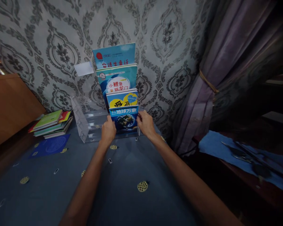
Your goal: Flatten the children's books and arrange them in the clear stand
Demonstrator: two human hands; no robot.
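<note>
Both my hands are at the front book (124, 121), which has a globe on its dark blue cover. My left hand (108, 130) grips its left edge with the fingers closed. On the right edge, my right hand (145, 123) pinches the same book. It stands in the lowest tier of a clear tiered book rack (81, 127). Behind it, stepped upward, are a blue and yellow book (132, 98), a teal book (130, 72) and a light blue book (122, 51) at the top. The rack's left part shows bare clear shelves.
Left of the rack lies a pile of books (53, 122), with a flat blue book (49, 146) before it on the patterned tablecloth (122, 194). A brown wooden panel (13, 106) stands far left. A tied curtain (198, 91) hangs right, beside a blue cloth (214, 146) holding tools.
</note>
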